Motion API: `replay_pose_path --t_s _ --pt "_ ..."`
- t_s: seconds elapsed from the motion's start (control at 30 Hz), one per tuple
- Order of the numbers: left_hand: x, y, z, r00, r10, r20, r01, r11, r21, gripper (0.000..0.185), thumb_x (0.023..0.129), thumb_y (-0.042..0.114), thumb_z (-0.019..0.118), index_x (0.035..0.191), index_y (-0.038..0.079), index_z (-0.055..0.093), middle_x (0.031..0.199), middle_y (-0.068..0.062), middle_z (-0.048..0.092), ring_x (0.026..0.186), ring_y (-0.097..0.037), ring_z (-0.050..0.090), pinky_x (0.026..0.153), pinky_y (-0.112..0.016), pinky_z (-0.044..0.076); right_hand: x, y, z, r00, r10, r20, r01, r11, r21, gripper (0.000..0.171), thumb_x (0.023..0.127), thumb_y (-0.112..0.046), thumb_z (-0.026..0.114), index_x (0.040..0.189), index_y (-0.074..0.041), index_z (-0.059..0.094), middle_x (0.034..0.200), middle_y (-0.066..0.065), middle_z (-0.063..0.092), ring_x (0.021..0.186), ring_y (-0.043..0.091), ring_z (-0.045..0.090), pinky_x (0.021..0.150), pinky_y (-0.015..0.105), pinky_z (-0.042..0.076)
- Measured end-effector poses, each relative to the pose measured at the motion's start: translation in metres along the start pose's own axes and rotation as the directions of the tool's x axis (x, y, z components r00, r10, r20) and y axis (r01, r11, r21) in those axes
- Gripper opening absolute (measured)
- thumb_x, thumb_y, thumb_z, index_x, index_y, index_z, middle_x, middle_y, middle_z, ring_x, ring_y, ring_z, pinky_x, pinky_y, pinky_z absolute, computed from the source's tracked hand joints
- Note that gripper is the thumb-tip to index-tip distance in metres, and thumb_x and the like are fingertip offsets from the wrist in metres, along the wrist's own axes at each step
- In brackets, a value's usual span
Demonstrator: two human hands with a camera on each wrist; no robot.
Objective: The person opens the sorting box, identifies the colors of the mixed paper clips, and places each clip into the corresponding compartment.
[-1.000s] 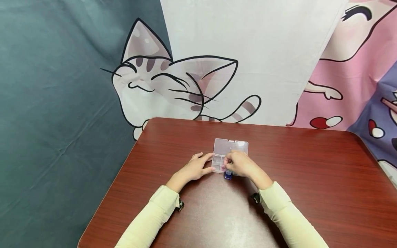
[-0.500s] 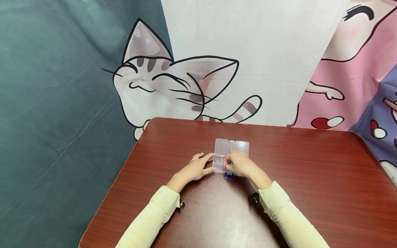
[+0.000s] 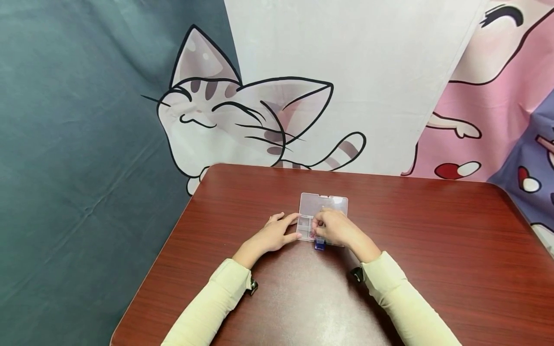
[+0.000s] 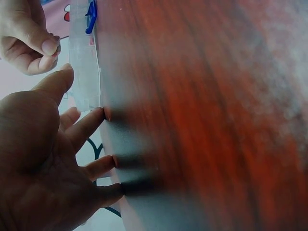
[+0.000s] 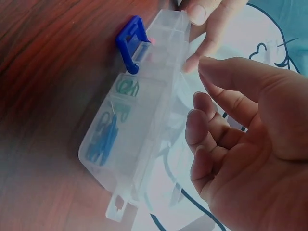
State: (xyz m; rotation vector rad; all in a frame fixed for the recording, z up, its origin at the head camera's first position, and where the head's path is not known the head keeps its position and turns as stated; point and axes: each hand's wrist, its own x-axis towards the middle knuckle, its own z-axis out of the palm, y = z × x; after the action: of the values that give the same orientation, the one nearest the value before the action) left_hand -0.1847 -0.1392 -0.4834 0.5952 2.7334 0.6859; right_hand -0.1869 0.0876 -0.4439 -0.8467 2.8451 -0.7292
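1. A reddish-brown wood-grain worktop (image 3: 433, 250) with rounded corners stood before a backdrop (image 3: 259, 115) printed with a cartoon cat, teal at left and pink at right.
2. A clear compartment box (image 3: 322, 211) lay near the worktop's middle, lid open and laid back towards the backdrop, its long axis running left to right; a blue clasp (image 3: 319, 245) pointed at the person.
3. The left hand (image 3: 272, 235) rested flat, fingers straight, fingertips touching the box's left end.
4. The right hand (image 3: 335, 228) hovered over the compartments, its grip loosely curled, holding nothing visible.

a cartoon cat backdrop (image 3: 242, 110) hangs behind the wooden table (image 3: 433, 240).
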Motion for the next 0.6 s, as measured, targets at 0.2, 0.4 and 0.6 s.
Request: replay_pose_path --t_s 0.2,0.4,0.6 --pt "0.000 0.000 0.000 1.000 -0.003 0.002 0.003 1.000 -0.006 0.063 0.100 0.047 0.060 0.156 0.024 0.040 0.149 0.003 0.054 0.150 -0.038 0.028 0.122 -0.057 0.019 -0.002 0.005 -0.007 0.999 -0.012 -0.039 0.013 1.000 0.021 0.009 0.086 -0.011 0.075 0.082 -0.015 0.069 0.086 -0.001 0.063 0.083 0.019 0.064 0.079 0.043 0.052" --pt "0.000 0.000 0.000 1.000 -0.006 -0.002 0.006 1.000 0.005 0.063 0.100 0.048 0.060 0.155 0.026 0.040 0.149 0.004 0.055 0.150 -0.038 0.028 0.122 -0.057 0.019 -0.003 0.010 -0.011 0.998 -0.009 -0.061 0.011 1.000 0.024 0.009 0.087 -0.011 0.076 0.083 -0.015 0.069 0.087 0.000 0.066 0.084 0.019 0.065 0.079 0.046 0.051" --pt "0.000 0.001 0.000 1.000 -0.009 -0.005 0.009 1.000 -0.003 0.063 0.099 0.048 0.061 0.155 0.026 0.041 0.149 0.000 0.054 0.150 -0.039 0.028 0.121 -0.058 0.022 -0.006 0.013 -0.018 0.998 0.040 -0.055 -0.036 0.997 0.070 0.006 0.088 -0.011 0.074 0.087 -0.013 0.069 0.087 0.000 0.066 0.081 0.019 0.064 0.074 0.039 0.051"
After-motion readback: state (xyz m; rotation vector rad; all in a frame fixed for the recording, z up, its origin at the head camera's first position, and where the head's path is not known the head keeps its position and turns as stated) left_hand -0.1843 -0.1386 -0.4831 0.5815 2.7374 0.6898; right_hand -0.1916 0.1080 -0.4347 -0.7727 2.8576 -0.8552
